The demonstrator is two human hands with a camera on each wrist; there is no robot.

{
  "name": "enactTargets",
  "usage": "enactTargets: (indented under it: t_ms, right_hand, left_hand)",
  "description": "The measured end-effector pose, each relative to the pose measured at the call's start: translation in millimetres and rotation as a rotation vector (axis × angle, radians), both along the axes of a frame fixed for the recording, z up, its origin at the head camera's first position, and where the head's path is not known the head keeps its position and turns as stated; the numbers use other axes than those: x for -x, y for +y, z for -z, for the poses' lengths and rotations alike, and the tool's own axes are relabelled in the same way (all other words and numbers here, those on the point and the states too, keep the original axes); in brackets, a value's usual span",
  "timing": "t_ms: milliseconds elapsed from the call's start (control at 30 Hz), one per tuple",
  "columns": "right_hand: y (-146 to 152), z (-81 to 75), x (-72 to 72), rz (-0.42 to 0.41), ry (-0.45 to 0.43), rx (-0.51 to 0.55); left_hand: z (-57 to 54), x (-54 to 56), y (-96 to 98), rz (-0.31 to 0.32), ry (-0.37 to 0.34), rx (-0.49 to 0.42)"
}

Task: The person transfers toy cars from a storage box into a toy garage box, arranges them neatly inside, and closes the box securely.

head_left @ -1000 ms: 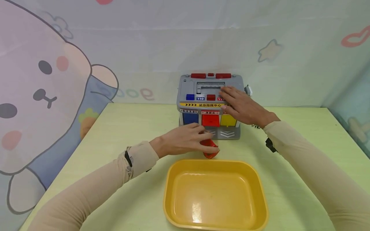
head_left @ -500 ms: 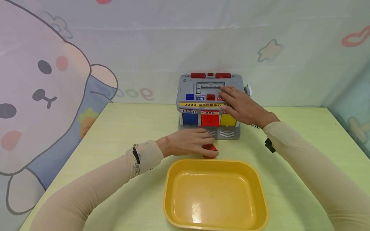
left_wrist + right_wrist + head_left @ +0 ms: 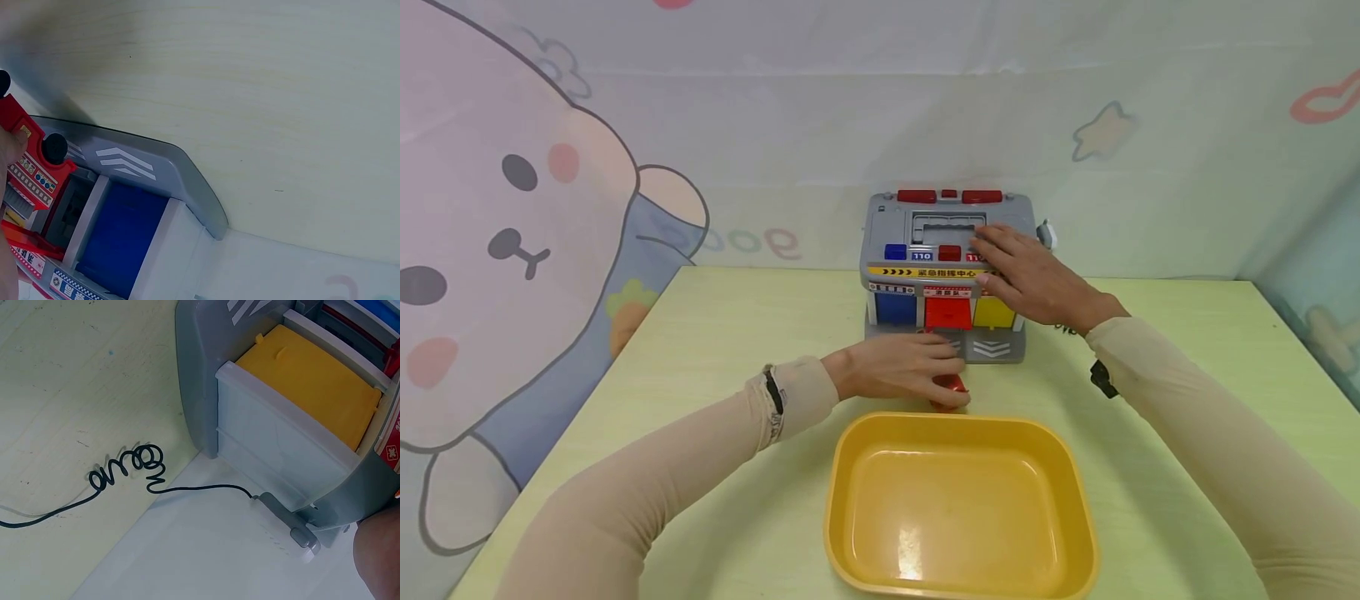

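A grey toy station (image 3: pixel 891 225) with blue, red and yellow doors stands at the table's far middle. My left hand (image 3: pixel 898 371) lies just before its red door (image 3: pixel 946 312) and grips a small red toy car (image 3: pixel 951 386), mostly hidden under the fingers. In the left wrist view the red car (image 3: pixel 31 165) sits at the grey ramp (image 3: pixel 156 169) beside the blue door (image 3: pixel 122 234). My right hand (image 3: pixel 1026 275) rests flat on the station's top right, fingers straight, over the yellow door (image 3: pixel 312 384).
A yellow tray (image 3: pixel 842 467) sits close in front of the left hand, nothing in it. A coiled black cord (image 3: pixel 125 469) runs from a grey handset (image 3: pixel 294 528) on the station's right side. A cartoon backdrop rises behind the table.
My left hand has slid a little right and forward with the red car, covering more of it. The right hand has stayed on the station's top.
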State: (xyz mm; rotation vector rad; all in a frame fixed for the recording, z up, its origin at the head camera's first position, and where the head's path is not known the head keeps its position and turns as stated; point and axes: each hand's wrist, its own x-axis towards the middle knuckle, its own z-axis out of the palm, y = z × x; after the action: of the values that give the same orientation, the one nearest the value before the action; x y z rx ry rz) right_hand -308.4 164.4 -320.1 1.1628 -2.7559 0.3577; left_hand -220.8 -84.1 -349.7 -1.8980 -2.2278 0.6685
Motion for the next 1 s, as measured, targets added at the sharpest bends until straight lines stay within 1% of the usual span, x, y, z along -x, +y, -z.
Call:
enactTargets:
  t_ms: [200, 333, 633, 833, 1000]
  right_hand:
    - [-0.2, 0.6, -0.2, 0.005, 0.001, 0.002]
    - [-0.3, 0.7, -0.4, 0.002, 0.005, 0.006]
    - [-0.6, 0.6, -0.5, 0.0, 0.016, 0.011]
    - [-0.8, 1.3, -0.3, 0.002, 0.011, 0.007]
    - [-0.8, 1.6, 0.1, 0.001, 0.01, 0.014]
  left_hand:
    - [1.7, 8.4, 3.9, 0.016, -0.004, 0.0]
    - [3.6, 13.7, 7.0, 0.027, -0.005, 0.021]
    - [6.4, 22.8, 9.6, 0.009, 0.023, 0.082]
    - [8.4, 27.0, 9.6, -0.011, 0.06, 0.087]
    - [11.5, 32.1, 10.3, 0.026, 0.156, 0.077]
